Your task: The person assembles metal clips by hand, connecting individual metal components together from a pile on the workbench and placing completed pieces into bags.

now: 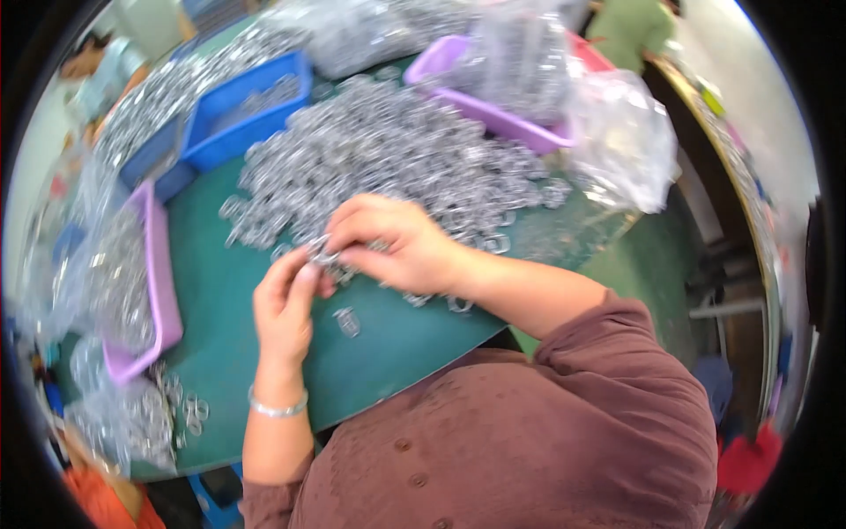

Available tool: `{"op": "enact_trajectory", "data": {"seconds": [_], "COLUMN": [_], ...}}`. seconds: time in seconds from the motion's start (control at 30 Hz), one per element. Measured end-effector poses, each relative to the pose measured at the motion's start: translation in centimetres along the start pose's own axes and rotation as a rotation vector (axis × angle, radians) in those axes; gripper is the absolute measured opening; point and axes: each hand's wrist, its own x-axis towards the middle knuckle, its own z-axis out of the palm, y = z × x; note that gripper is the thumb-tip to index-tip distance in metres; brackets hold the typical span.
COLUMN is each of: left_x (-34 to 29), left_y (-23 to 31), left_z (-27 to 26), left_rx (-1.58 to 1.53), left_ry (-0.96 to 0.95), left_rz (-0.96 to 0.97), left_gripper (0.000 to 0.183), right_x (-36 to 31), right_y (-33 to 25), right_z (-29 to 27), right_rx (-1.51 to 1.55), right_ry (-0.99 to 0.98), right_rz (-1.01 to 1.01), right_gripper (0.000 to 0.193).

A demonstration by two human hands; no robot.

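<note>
Both my hands are close together above the green tabletop (370, 361), at the near edge of a big heap of small silvery oval metal rings (370, 150). My left hand (286, 304) is closed, thumb and fingers pinching a small metal piece (321, 252). From the right, my right hand (410, 249) pinches the same piece between thumb and fingers. The piece is small and blurred, so its exact shape is hard to tell. A single oval ring (347, 323) lies on the table just right of my left hand. A few more lie under my right forearm.
A blue bin (251, 130) stands behind the heap at left, a purple bin (515, 129) holding a clear bag at back right. Another purple bin (161, 273) stands at left. A clear plastic bag (626, 145) hangs over the right edge. Other people are in the background.
</note>
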Motion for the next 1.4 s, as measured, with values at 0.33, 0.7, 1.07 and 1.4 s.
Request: {"op": "enact_trajectory", "data": {"seconds": [0.33, 0.7, 1.07, 1.4], "left_x": [-0.8, -0.3, -0.1, 0.1], "left_y": [0.0, 0.1, -0.4, -1.4], "left_z": [0.3, 0.1, -0.3, -1.9], "left_rx": [0.131, 0.154, 0.219, 0.201], "left_ry": [0.005, 0.019, 0.006, 0.019], "left_rz": [0.015, 0.015, 0.000, -0.028], "left_gripper": [0.020, 0.018, 0.017, 0.018], "right_x": [-4.7, -11.5, -6.7, -1.4], "right_y": [-6.7, -3.6, 0.3, -0.1], "right_z": [-16.6, -26.7, -32.7, -41.4], "right_rx": [-0.649, -1.259, -1.925, -1.494], "right_ry": [0.876, 0.600, 0.065, 0.183], "right_rz": [-0.077, 0.557, 0.747, 1.103], "right_gripper": [0.010, 0.031, 0.069, 0.027]}}
